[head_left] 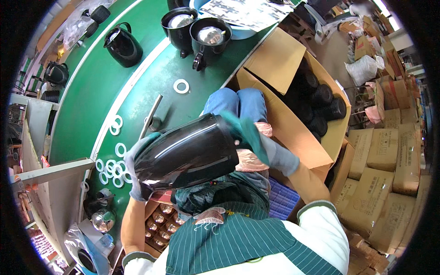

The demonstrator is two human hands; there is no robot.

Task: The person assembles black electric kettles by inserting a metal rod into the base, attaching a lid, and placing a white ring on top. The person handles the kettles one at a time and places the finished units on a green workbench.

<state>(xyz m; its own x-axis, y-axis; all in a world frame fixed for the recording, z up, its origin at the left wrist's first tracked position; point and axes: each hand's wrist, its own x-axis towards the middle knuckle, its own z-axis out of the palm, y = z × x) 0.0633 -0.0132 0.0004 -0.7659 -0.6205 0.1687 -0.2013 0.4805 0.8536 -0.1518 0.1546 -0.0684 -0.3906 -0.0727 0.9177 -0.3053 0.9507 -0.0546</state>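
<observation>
Left hand (136, 162): gloved, curled round the left end of one black jug body (183, 153)
Right hand (262, 145): gloved, blurred at the other end; cannot tell whether it grips
Jug body: on its side, above the lap
Silver-lined jugs (211, 46): two, together on the green desk (151, 75)
White rings (175, 86): one alone, one overlapping pair, one cluster too overlapped to count
Open box (280, 59): one, beside the desk

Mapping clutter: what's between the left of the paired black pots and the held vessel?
Head view: one white ring on green tabletop, apart from the vessel.
</observation>
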